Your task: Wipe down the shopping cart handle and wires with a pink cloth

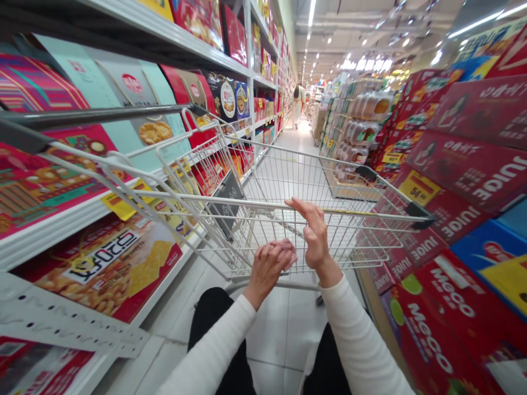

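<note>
A wire shopping cart stands sideways in front of me, its dark handle toward the left. My left hand is closed around a crumpled pink cloth, close to the cart's near wire side. To its right, my right hand is raised at the top rail, with its upper fingers stretched leftward over the rail and the lower ones bent. Nothing shows in this hand. Whether its fingers press on the rail I cannot tell. A grey panel hangs inside the basket.
Shelves of boxed snacks run along the left, close to the cart handle. Stacked red drink cartons stand near on the right, with wrapped multipacks beyond. A person is far down the aisle. White floor tiles lie below.
</note>
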`<action>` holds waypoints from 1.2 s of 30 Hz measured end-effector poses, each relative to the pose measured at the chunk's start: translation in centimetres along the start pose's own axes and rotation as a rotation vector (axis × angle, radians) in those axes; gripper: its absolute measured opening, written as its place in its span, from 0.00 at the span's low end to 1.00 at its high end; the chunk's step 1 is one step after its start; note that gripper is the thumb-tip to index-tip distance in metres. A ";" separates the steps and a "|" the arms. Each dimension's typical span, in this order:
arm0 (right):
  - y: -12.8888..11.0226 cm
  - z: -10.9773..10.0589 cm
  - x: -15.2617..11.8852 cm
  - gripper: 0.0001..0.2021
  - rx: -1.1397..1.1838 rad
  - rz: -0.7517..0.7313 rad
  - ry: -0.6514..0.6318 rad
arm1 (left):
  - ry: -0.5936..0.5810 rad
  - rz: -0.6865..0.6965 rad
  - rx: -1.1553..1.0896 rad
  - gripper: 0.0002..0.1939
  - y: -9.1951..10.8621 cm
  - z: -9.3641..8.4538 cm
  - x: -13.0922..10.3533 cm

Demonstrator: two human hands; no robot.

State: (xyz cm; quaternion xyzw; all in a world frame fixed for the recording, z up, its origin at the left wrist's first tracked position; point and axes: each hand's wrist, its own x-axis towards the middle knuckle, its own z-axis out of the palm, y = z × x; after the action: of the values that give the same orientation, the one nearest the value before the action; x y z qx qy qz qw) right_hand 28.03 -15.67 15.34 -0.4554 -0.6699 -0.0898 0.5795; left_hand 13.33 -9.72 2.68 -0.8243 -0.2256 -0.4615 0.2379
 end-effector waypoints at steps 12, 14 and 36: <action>0.0 -1.2 -0.6 0.27 0.027 0.016 0.023 | 0.207 -0.068 0.044 0.15 -1.5 -2.0 5.9; 0.1 -1.5 -0.7 0.28 0.010 0.011 0.014 | 0.109 -0.016 0.019 0.15 -0.7 -1.6 3.6; -0.1 -1.9 -0.5 0.30 -0.019 -0.041 -0.115 | 0.044 -0.165 0.015 0.10 -0.8 -2.1 1.4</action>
State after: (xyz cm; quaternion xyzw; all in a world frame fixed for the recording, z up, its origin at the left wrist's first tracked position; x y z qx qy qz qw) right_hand 29.26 -17.18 15.55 -0.4514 -0.7105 -0.0819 0.5335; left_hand 12.17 -10.15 4.95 -0.7910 -0.2909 -0.4956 0.2101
